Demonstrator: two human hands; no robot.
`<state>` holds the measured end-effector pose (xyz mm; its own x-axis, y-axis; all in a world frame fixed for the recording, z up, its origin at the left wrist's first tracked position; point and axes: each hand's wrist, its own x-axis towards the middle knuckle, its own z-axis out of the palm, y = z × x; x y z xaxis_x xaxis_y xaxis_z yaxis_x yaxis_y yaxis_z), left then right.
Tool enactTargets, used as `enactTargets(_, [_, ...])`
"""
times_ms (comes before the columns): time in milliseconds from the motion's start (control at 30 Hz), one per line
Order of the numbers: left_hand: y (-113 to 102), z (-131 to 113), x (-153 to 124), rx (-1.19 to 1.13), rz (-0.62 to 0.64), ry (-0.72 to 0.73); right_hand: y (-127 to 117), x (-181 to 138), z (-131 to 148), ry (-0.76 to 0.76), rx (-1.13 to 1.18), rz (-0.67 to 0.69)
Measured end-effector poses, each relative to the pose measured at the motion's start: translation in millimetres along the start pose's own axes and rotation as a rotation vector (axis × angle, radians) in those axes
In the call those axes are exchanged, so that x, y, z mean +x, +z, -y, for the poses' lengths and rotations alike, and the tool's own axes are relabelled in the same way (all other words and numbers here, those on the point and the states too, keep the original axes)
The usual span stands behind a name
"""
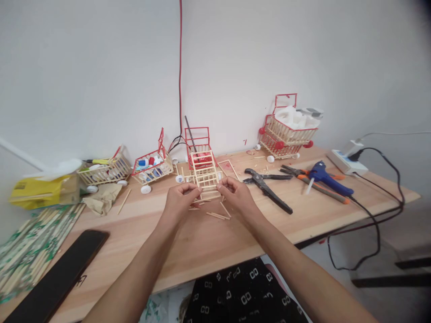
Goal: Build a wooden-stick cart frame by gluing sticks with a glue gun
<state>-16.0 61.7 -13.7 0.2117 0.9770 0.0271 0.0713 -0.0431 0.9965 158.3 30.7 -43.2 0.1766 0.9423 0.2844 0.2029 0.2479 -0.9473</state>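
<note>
My left hand [180,202] and my right hand [237,195] meet at the middle of the wooden table [208,237], fingers pinched on the near lower edge of a small unpainted stick-built cart frame [205,175]. The frame stands upright between both hands. A red-framed stick cart [198,146] sits just behind it. Loose sticks [218,215] lie on the table under and between my hands.
Black pliers [267,186], a blue glue gun [325,176] and orange-handled cutters [296,172] lie right. A power strip [346,161] with cables sits far right. Finished carts stand at back right [289,130] and left [151,166]. A phone [57,273] and packaged sticks [30,251] lie left.
</note>
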Motion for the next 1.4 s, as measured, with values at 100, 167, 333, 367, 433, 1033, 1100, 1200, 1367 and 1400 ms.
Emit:
enactTargets(100, [1.3,-1.2,-0.9,0.041,-0.012,0.024,0.8,-0.3,-1.5,-0.036,-0.061,-0.053])
enactTargets(167, [1.3,-1.5,-1.1,0.038,-0.006,0.027,1.3,0.4,-3.6,-0.029,-0.049,-0.059])
enactTargets(333, [-1.0,-0.1,0.5,-0.046,0.046,0.001,1.0,1.9,-6.6,0.015,0.009,-0.053])
enactTargets(367, [-1.4,0.5,1.0,-0.064,0.054,-0.004,0.8,1.8,-6.6,0.012,0.005,-0.055])
enactTargets(433, [-2.0,1.6,2.0,-0.081,0.064,-0.015,0.2,1.6,-6.7,0.001,-0.014,-0.054])
enactTargets(1033, [-0.5,2.7,2.7,-0.114,0.041,-0.113,0.0,2.1,-7.3,0.018,0.047,-0.027])
enactTargets(1100, [-0.1,2.4,2.8,-0.130,0.032,-0.137,1.1,1.8,-7.8,0.054,0.081,-0.025])
enactTargets(1200, [0.1,1.4,2.5,-0.112,0.027,-0.140,3.0,1.2,-8.2,0.094,0.123,-0.029])
enactTargets(1367, [-0.6,1.7,3.0,-0.007,0.013,-0.076,4.9,0.3,-8.1,0.114,0.152,-0.043])
enactTargets(1400, [-0.8,1.9,3.2,0.003,0.015,-0.066,5.1,0.2,-8.3,0.119,0.164,-0.044])
